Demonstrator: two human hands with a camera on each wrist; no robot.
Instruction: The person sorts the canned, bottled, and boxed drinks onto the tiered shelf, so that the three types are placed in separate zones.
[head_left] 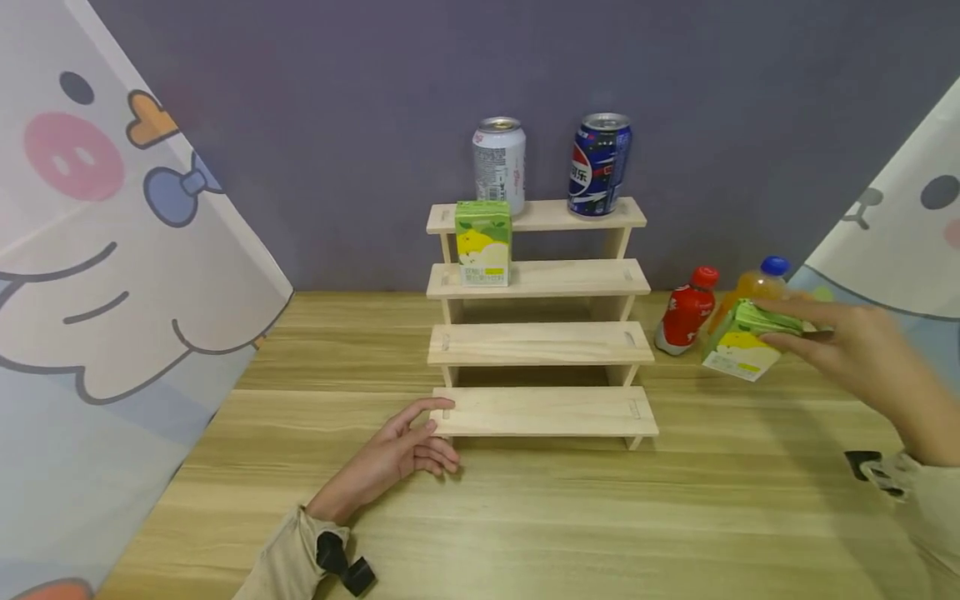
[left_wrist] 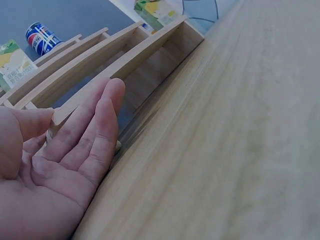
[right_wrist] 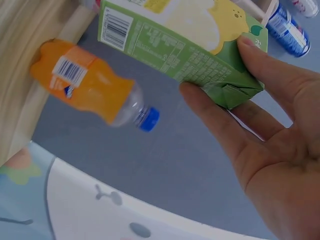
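On the right, my right hand [head_left: 862, 337] pinches a green and yellow juice box [head_left: 742, 354] by its top end, thumb on one side and fingers on the other. The box is tilted and overlaps an orange drink bottle [right_wrist: 85, 80] with a blue cap in the head view. My left hand [head_left: 412, 450] holds the left end of the lowest step of a wooden tiered rack [head_left: 540, 412], with the board's corner between thumb and fingers. A second juice box [head_left: 483, 250] stands upright on the rack's second step from the top, at the left.
The top step carries a white can [head_left: 501, 171] at left and a blue Pepsi can [head_left: 600, 167] at right. A red bottle [head_left: 686, 312] stands on the table [head_left: 525, 525] right of the rack. Cartoon-printed cloths [head_left: 112, 292] flank both sides; a dark backdrop [head_left: 360, 150] stands behind.
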